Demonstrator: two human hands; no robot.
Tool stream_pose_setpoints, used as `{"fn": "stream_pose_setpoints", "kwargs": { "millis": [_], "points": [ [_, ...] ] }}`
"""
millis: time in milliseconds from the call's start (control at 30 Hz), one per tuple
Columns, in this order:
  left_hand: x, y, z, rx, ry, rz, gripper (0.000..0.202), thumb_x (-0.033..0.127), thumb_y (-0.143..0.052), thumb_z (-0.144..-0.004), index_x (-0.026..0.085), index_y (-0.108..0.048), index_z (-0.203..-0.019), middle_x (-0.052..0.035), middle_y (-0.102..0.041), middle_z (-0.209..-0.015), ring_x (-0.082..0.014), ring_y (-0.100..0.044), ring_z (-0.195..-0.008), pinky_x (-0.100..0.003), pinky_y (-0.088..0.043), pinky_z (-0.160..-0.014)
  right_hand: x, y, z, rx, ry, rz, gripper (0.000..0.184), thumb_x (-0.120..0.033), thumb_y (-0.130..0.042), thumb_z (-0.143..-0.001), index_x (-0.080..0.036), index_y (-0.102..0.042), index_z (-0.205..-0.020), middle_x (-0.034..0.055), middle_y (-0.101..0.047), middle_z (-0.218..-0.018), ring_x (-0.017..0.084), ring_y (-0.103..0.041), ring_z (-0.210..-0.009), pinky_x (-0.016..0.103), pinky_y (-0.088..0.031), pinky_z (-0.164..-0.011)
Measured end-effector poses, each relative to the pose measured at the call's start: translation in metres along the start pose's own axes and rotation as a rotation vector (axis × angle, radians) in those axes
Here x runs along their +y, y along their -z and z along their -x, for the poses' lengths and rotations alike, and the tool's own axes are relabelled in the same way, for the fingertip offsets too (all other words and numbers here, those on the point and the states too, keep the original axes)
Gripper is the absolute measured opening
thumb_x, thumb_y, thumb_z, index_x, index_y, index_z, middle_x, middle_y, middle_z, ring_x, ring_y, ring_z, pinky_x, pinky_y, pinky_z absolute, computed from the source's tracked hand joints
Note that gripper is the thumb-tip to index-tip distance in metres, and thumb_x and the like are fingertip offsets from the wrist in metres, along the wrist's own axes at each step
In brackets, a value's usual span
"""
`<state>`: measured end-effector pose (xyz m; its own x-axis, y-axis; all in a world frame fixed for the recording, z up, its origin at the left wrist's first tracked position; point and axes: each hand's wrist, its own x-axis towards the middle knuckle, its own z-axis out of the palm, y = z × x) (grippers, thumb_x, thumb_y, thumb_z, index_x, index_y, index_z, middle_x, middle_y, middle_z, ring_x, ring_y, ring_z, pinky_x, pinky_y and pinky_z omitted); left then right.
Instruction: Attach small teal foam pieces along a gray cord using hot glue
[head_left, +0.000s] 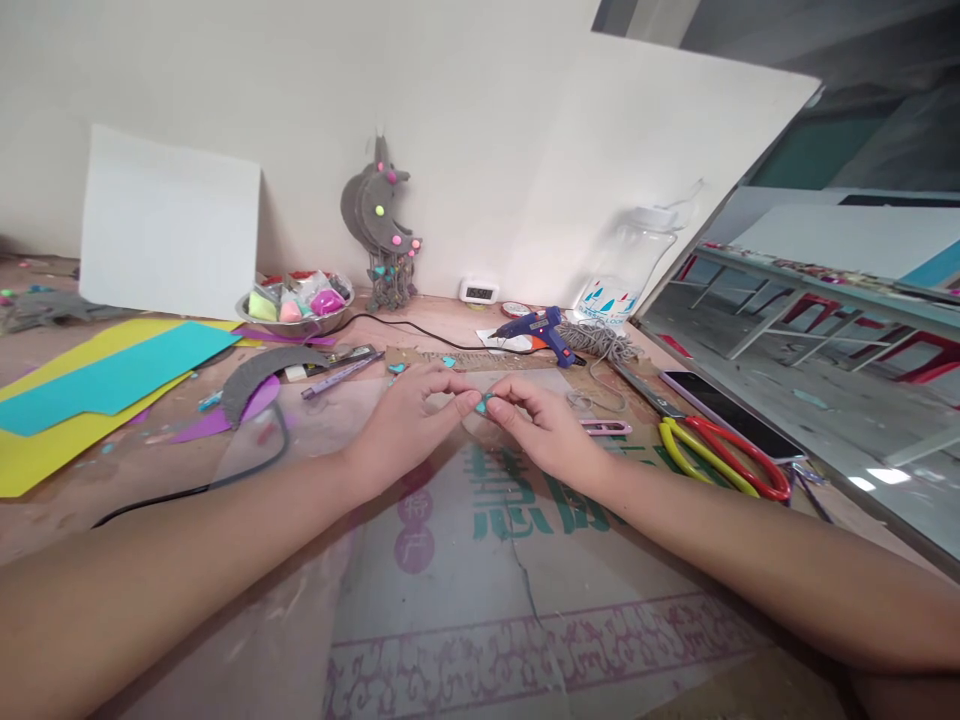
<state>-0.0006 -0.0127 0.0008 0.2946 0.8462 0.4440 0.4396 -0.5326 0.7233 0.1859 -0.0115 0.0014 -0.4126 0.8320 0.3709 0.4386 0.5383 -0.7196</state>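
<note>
Between the fingertips of both hands is a small teal piece (pixel 484 402), mostly covered by the fingers. My left hand (pixel 411 425) is closed in a pinch at its left side, and my right hand (pixel 546 428) pinches it from the right. Both are held over a printed plastic sheet (pixel 450 600) on the work table. Just beyond my left hand lie small teal scraps (pixel 448 361). A pink utility knife (pixel 606 427) rests close to my right hand.
A blue glue gun (pixel 536 325), grey yarn (pixel 600 340), scissors (pixel 720 455) and a phone (pixel 731 415) lie right. Left are teal foam sheet (pixel 127 375), a grey curved strip (pixel 259 375) and a bowl (pixel 300 325). A moon ornament (pixel 367 215) stands behind.
</note>
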Motion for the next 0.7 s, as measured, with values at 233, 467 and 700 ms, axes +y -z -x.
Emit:
{"fn": "stream_pose_setpoints", "kwargs": {
  "millis": [233, 467, 700],
  "points": [
    [0.0024, 0.0008, -0.001, -0.018, 0.013, -0.017, 0.02, 0.032, -0.051, -0.086, 0.021, -0.066, -0.079, -0.0003, -0.067, -0.091, -0.018, -0.058, -0.091, -0.032, -0.041, -0.086, -0.0016, -0.0008, 0.0001, 0.029, -0.031, -0.087, 0.017, -0.032, -0.051, -0.087, -0.017, -0.056, -0.081, -0.0005, -0.052, -0.071, 0.011, -0.047, -0.066, 0.024, -0.039, -0.063],
    [-0.0003, 0.0006, -0.0005, -0.026, 0.016, 0.038, 0.029, 0.036, -0.042, -0.091, 0.02, -0.067, -0.089, -0.0024, -0.068, -0.094, -0.0181, -0.058, -0.094, -0.031, -0.042, -0.085, 0.0017, -0.0005, 0.0003, 0.043, -0.039, -0.122, 0.019, -0.034, -0.049, -0.089, -0.018, -0.054, -0.081, -0.0011, -0.051, -0.069, 0.011, -0.047, -0.064, 0.024, -0.038, -0.061],
    [0.0063, 0.0008, 0.0, -0.038, 0.027, 0.008, 0.015, 0.03, -0.054, -0.083, 0.021, -0.066, -0.079, 0.0001, -0.069, -0.09, -0.018, -0.059, -0.089, -0.032, -0.041, -0.086, 0.0016, -0.0004, -0.0004, 0.03, -0.051, -0.11, 0.019, -0.034, -0.052, -0.087, -0.018, -0.054, -0.078, -0.0014, -0.051, -0.068, 0.011, -0.046, -0.063, 0.024, -0.037, -0.06]
  ]
}}
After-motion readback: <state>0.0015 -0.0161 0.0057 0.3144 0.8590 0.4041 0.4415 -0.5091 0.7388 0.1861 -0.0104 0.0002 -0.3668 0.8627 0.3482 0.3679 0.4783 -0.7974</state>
